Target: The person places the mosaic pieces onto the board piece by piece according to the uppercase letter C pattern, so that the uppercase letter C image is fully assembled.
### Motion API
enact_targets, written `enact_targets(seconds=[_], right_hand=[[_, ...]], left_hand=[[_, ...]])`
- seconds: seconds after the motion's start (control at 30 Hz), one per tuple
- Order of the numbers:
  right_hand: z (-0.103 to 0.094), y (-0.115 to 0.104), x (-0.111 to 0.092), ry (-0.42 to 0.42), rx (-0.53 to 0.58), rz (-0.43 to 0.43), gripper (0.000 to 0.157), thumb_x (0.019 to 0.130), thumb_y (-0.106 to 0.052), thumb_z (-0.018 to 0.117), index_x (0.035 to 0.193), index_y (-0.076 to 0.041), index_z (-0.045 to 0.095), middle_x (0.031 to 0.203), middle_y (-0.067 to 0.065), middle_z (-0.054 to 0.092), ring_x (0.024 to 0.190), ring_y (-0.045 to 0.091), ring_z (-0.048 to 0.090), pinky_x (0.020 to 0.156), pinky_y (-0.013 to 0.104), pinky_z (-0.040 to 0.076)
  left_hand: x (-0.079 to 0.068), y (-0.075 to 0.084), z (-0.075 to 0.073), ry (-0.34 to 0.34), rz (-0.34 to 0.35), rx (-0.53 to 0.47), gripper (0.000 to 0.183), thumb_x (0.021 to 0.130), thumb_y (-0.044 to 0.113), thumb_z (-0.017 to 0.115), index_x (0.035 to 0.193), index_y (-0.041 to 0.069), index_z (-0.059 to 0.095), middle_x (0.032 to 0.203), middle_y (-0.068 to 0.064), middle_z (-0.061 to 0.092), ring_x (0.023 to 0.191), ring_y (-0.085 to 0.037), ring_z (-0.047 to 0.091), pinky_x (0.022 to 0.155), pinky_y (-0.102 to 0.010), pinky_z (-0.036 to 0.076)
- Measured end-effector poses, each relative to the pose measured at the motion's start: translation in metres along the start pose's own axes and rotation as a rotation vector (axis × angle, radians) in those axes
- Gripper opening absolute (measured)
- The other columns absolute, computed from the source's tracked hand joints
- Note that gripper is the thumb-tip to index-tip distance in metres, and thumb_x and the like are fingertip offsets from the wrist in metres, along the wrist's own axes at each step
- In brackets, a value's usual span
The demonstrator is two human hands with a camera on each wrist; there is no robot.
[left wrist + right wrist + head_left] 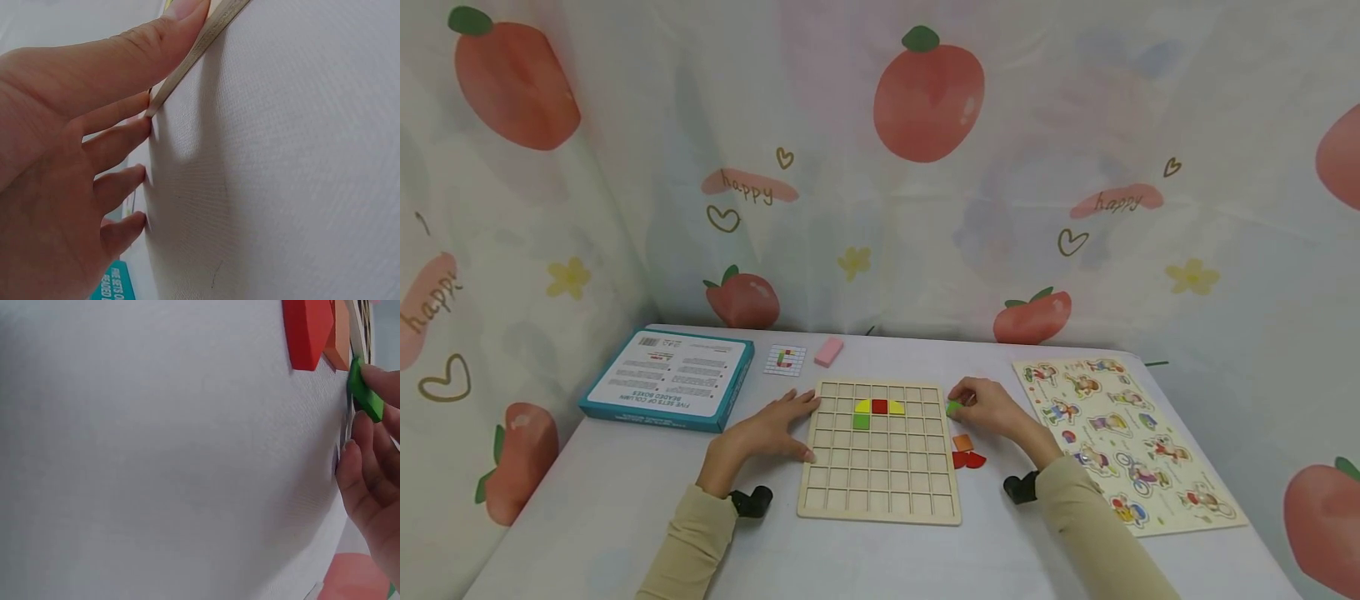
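A wooden grid board lies in the middle of the white table. In its upper cells sit a red square between two yellow rounded pieces, and a green square below the left yellow one. My left hand rests at the board's left edge, thumb and fingers spread and touching the rim. Just off the right edge, my right hand pinches a green block between thumb and fingers. Close below that hand lie an orange square and red pieces.
A teal-edged box stands at the back left. Beside it lie a small pattern card and a pink block. On the right is a wooden picture puzzle board, partly behind my right sleeve. A printed curtain borders the table's back.
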State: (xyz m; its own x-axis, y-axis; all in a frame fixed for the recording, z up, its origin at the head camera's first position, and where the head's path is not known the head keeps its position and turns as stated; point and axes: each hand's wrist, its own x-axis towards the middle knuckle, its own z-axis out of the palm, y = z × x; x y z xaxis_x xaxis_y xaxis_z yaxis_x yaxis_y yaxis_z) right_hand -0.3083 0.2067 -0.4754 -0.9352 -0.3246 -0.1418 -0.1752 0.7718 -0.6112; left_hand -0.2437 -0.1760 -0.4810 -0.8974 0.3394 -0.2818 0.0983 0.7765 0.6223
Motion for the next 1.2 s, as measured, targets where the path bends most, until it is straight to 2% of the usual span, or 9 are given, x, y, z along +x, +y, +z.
enact_targets(seconds=[0.17, 0.33, 0.5, 0.67, 0.8, 0.97, 1.2], right_hand=[[-0.004, 0.004, -0.002, 0.006, -0.006, -0.075, 0.019, 0.090, -0.004, 0.070, 0.109, -0.004, 0.074, 0.091, 0.005, 0.067, 0.082, 0.018, 0.058, 0.073, 0.030, 0.050], [-0.008, 0.006, -0.005, 0.013, 0.016, -0.069, 0.018, 0.094, -0.007, 0.067, 0.109, -0.007, 0.076, 0.093, 0.005, 0.069, 0.082, 0.018, 0.059, 0.071, 0.029, 0.051], [-0.010, 0.009, -0.008, -0.006, 0.137, -0.041, 0.019, 0.097, -0.008, 0.065, 0.113, -0.004, 0.075, 0.096, 0.008, 0.071, 0.078, 0.020, 0.063, 0.071, 0.029, 0.055], [-0.010, 0.012, -0.010, -0.045, 0.250, -0.007, 0.022, 0.099, -0.012, 0.066, 0.118, -0.004, 0.073, 0.100, 0.008, 0.073, 0.082, 0.021, 0.065, 0.077, 0.029, 0.056], [-0.011, 0.014, -0.012, -0.090, 0.351, -0.019, 0.029, 0.097, -0.011, 0.068, 0.125, 0.000, 0.069, 0.105, 0.012, 0.073, 0.087, 0.020, 0.068, 0.082, 0.027, 0.057], [-0.010, 0.016, -0.012, -0.176, 0.514, -0.005, 0.041, 0.095, -0.008, 0.070, 0.133, 0.006, 0.062, 0.112, 0.018, 0.072, 0.093, 0.020, 0.073, 0.090, 0.031, 0.059], [-0.006, 0.011, -0.015, -0.186, 0.518, -0.008, 0.043, 0.094, -0.013, 0.074, 0.132, 0.007, 0.064, 0.110, 0.014, 0.075, 0.093, 0.021, 0.073, 0.091, 0.030, 0.059]], left_hand=[[-0.001, 0.002, -0.001, -0.006, 0.005, 0.008, 0.093, 0.081, 0.027, 0.088, 0.159, 0.013, 0.041, 0.170, -0.006, 0.028, 0.160, -0.038, 0.009, 0.125, -0.064, 0.016], [-0.001, 0.002, -0.001, -0.002, 0.005, 0.016, 0.093, 0.081, 0.027, 0.089, 0.159, 0.014, 0.041, 0.170, -0.006, 0.028, 0.160, -0.038, 0.009, 0.125, -0.064, 0.016], [-0.001, 0.001, -0.001, 0.000, 0.008, 0.015, 0.093, 0.080, 0.027, 0.089, 0.159, 0.014, 0.041, 0.170, -0.005, 0.028, 0.160, -0.038, 0.009, 0.125, -0.064, 0.016], [0.000, 0.000, 0.000, -0.001, 0.010, 0.013, 0.093, 0.081, 0.027, 0.088, 0.159, 0.014, 0.040, 0.171, -0.005, 0.027, 0.160, -0.038, 0.008, 0.125, -0.064, 0.016], [-0.001, 0.000, 0.000, 0.000, 0.017, 0.015, 0.093, 0.080, 0.027, 0.089, 0.159, 0.013, 0.041, 0.170, -0.006, 0.028, 0.160, -0.038, 0.009, 0.125, -0.064, 0.016], [-0.002, 0.000, -0.001, 0.002, 0.031, 0.001, 0.093, 0.080, 0.025, 0.089, 0.158, 0.012, 0.041, 0.170, -0.008, 0.028, 0.160, -0.039, 0.010, 0.125, -0.064, 0.016], [-0.003, 0.000, -0.001, 0.006, 0.027, -0.002, 0.093, 0.079, 0.026, 0.089, 0.158, 0.013, 0.041, 0.170, -0.008, 0.028, 0.160, -0.039, 0.010, 0.125, -0.064, 0.016]])
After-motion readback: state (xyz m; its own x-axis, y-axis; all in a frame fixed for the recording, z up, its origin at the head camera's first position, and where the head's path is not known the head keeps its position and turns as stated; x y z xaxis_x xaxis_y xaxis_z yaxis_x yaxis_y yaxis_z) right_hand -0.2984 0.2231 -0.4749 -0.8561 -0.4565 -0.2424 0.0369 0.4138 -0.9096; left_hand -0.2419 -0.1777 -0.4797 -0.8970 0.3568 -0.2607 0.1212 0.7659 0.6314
